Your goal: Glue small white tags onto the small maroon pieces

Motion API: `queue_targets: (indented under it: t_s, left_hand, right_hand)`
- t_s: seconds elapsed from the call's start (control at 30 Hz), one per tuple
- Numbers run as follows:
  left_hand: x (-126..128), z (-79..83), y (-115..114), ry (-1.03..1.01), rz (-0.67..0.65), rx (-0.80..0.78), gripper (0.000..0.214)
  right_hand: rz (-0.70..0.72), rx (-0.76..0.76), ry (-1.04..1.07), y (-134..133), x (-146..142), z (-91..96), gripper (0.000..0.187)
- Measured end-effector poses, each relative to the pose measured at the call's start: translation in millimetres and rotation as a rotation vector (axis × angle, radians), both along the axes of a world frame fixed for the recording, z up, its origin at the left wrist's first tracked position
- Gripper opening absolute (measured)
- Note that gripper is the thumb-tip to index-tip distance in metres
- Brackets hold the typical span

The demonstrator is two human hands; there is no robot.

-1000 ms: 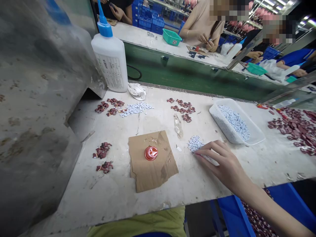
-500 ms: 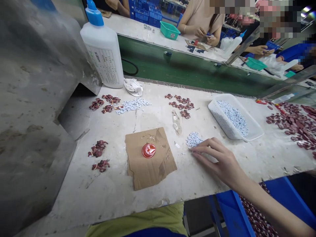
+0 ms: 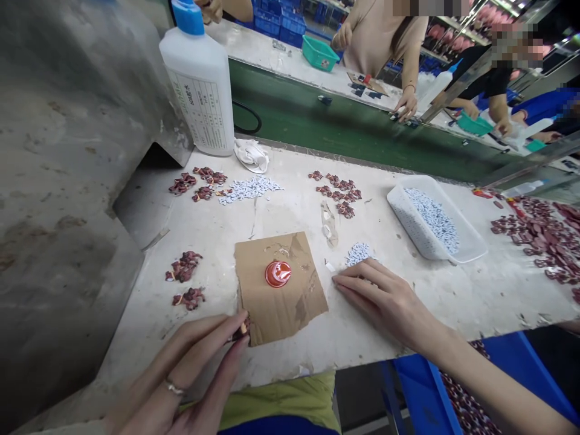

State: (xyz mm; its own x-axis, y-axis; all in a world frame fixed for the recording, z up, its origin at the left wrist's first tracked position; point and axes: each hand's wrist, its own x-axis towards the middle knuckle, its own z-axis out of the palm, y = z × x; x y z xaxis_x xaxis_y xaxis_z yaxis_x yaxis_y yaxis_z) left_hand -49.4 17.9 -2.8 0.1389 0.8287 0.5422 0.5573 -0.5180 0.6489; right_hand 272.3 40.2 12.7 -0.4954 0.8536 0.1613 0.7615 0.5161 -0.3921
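Note:
My left hand (image 3: 194, 362), with a ring on one finger, pinches a small dark reddish-brown piece (image 3: 242, 328) with a cream-coloured part, at the cardboard's lower left corner. On the cardboard (image 3: 290, 320) lies a shiny red round cap or dish (image 3: 278, 273). To the right, my right hand (image 3: 385, 296) rests low over the table with its fingertips together, just below a small heap of white-blue bits (image 3: 359, 254). Whatever those fingertips hold, if anything, is too small to make out. A narrow white scrap (image 3: 330, 266) lies near them.
A white basket (image 3: 466, 248) of similar bits stands right of the heap. Brown figure-like pieces (image 3: 185, 266) lie in clusters left and behind. A large white bottle with a blue cap (image 3: 203, 90) stands at the back left. Co-workers sit across a green partition (image 3: 294, 115).
My left hand has come into view from below, pinching the brown piece. My right hand has drawn slightly left and toward me from the heap. The view has shifted a little.

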Motion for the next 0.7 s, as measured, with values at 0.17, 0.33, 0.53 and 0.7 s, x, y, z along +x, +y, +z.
queue_targets:
  t_s: [0.17, 0.33, 0.53, 0.7]
  left_hand:
    - [7, 4.6, 0, -0.006, 0.020, 0.017, 0.018]
    - [12, 3.6, 0, -0.076, 0.037, -0.054, 0.016]
    - [14, -3.2, 2, -0.113, -0.003, -0.045, 0.020]
    - [10, -5.1, 3, -0.081, 0.008, -0.009, 0.020]
  right_hand:
    - [-0.171, -0.161, 0.132, 3, -4, 2.0, 0.015]
    - [-0.174, -0.291, 0.114, 13, -6, 6.2, 0.010]
    - [-0.181, -0.236, 0.196, 22, -28, 15.3, 0.008]
    - [-0.103, -0.238, 0.343, 34, -58, 26.3, 0.013]
